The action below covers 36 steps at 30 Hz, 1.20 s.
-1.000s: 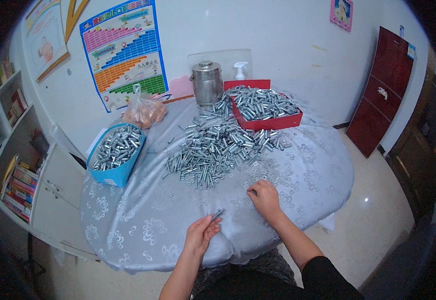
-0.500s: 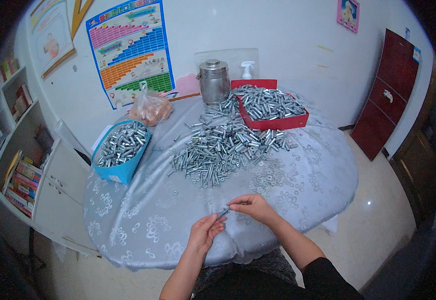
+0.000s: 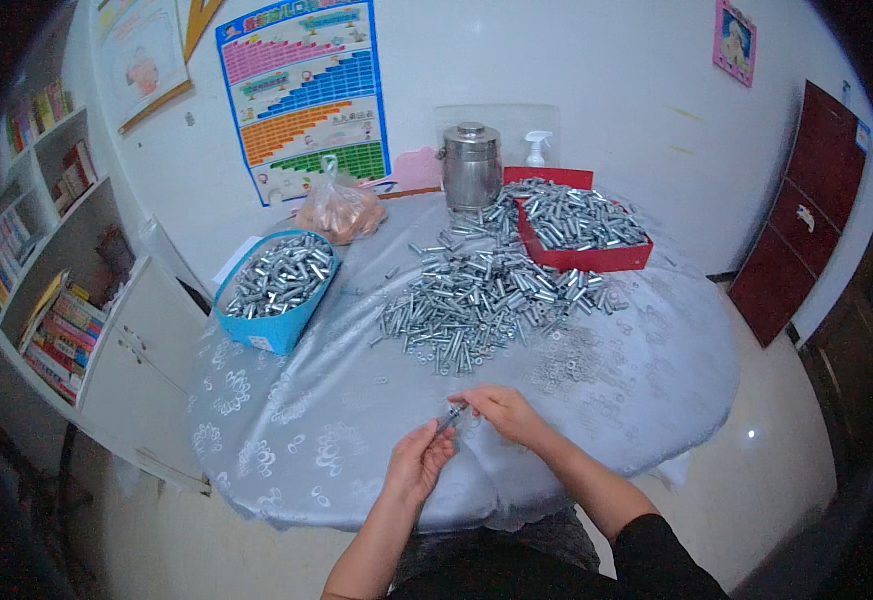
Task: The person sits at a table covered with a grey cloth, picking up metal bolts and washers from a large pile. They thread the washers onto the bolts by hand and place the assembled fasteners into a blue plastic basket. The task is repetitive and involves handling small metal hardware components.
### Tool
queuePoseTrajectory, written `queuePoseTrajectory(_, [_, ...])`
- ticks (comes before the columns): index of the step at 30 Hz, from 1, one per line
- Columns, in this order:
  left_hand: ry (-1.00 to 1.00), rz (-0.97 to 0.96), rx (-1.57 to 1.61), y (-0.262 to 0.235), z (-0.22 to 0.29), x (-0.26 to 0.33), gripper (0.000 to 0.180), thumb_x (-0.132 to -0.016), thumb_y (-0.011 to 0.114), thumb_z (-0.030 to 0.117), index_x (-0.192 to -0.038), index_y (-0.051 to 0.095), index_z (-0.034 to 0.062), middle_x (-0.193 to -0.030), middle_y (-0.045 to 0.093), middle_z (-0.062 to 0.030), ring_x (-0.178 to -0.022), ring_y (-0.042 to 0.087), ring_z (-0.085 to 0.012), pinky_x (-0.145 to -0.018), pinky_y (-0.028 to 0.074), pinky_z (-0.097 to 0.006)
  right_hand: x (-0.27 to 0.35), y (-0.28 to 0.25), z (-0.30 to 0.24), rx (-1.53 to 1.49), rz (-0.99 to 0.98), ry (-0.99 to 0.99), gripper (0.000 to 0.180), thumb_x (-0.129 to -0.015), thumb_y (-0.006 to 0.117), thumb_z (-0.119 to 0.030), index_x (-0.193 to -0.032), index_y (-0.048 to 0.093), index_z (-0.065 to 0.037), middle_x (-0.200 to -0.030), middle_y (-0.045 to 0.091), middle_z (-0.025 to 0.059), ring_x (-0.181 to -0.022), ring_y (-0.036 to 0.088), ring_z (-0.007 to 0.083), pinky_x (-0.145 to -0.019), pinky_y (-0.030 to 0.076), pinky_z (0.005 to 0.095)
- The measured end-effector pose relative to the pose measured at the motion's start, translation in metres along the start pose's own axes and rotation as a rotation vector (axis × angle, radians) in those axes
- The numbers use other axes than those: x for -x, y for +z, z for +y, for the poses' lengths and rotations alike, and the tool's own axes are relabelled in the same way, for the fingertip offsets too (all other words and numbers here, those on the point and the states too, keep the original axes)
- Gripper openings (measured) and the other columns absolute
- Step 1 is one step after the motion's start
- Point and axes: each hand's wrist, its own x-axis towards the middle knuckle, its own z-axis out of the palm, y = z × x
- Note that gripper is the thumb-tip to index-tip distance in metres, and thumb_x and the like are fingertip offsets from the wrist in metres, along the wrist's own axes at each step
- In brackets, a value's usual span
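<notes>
Over the near part of the table, my left hand is closed around the lower end of a small silver metal bolt, which points up and to the right. The fingers of my right hand are pinched at the bolt's upper end; any small part between them is too small to make out. Just beyond my hands spreads a heap of loose silver bolts and metal sleeves. Flat washers lie scattered to the heap's right, and small nuts show along its near edge.
A blue basket full of metal sleeves stands at the left, with a clear plastic bag of round brownish things behind it. At the back are a steel canister, a white spray bottle and a red box heaped with sleeves.
My view has turned a little, so the table and its things sit further right. My right fingers have come closer to my left hand along the bolt, which stays in my grip.
</notes>
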Motion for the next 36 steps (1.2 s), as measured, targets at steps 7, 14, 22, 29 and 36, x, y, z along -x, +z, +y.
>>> queuePoseTrajectory(7, [0.183, 0.095, 0.113, -0.020, 0.027, 0.013, 0.016, -0.086, 0.052, 0.016, -0.086, 0.054, 0.0003, -0.075, 0.059, -0.0095, -0.060, 0.056, -0.0116, -0.054, 0.051, -0.023, -0.074, 0.051, 0.015, 0.618, 0.019, -0.344, 0.023, -0.077, 0.058, -0.021, -0.096, 0.062, -0.008, -0.084, 0.057, 0.0087, -0.080, 0.054, 0.0231, -0.070, 0.044, 0.0322])
queuePoseTrajectory(14, [0.208, 0.133, 0.091, -0.035, 0.037, 0.020, 0.015, -0.086, 0.053, 0.016, -0.086, 0.054, 0.0016, -0.074, 0.059, -0.0088, -0.059, 0.056, -0.0113, -0.053, 0.050, -0.023, -0.109, 0.085, 0.041, 0.874, 0.026, -0.361, 0.020, -0.071, 0.062, -0.019, -0.088, 0.063, -0.009, -0.082, 0.056, 0.0076, -0.084, 0.053, 0.0256, -0.073, 0.043, 0.0363])
queuePoseTrajectory(22, [0.199, 0.167, 0.093, -0.034, 0.037, 0.018, 0.014, -0.085, 0.053, 0.016, -0.085, 0.052, 0.0020, -0.074, 0.058, -0.0087, -0.059, 0.056, -0.0119, -0.051, 0.050, -0.021, -0.074, 0.048, 0.034, 0.571, -0.004, -0.331, 0.013, -0.072, 0.062, -0.014, -0.083, 0.062, -0.006, -0.083, 0.057, 0.0075, -0.080, 0.055, 0.0206, -0.070, 0.044, 0.0314])
queuePoseTrajectory(29, [0.155, 0.151, 0.010, -0.026, 0.029, 0.011, 0.017, -0.084, 0.055, 0.017, -0.085, 0.053, 0.0002, -0.074, 0.059, -0.0092, -0.060, 0.056, -0.0113, -0.054, 0.050, -0.022, -0.036, 0.024, 0.000, 0.017, -0.055, -0.157, 0.019, -0.073, 0.065, -0.006, -0.092, 0.063, -0.004, -0.086, 0.057, 0.0045, -0.078, 0.054, 0.0119, -0.070, 0.043, 0.0229])
queuePoseTrajectory(36, [0.125, 0.177, -0.080, -0.014, 0.025, 0.011, 0.017, -0.083, 0.057, 0.017, -0.084, 0.055, 0.0000, -0.071, 0.059, -0.0094, -0.057, 0.056, -0.0120, -0.053, 0.051, -0.024, -0.022, 0.022, -0.016, 0.106, -0.110, -0.279, 0.017, -0.072, 0.065, -0.004, -0.089, 0.064, -0.003, -0.089, 0.057, 0.0058, -0.081, 0.054, 0.0136, -0.071, 0.044, 0.0243])
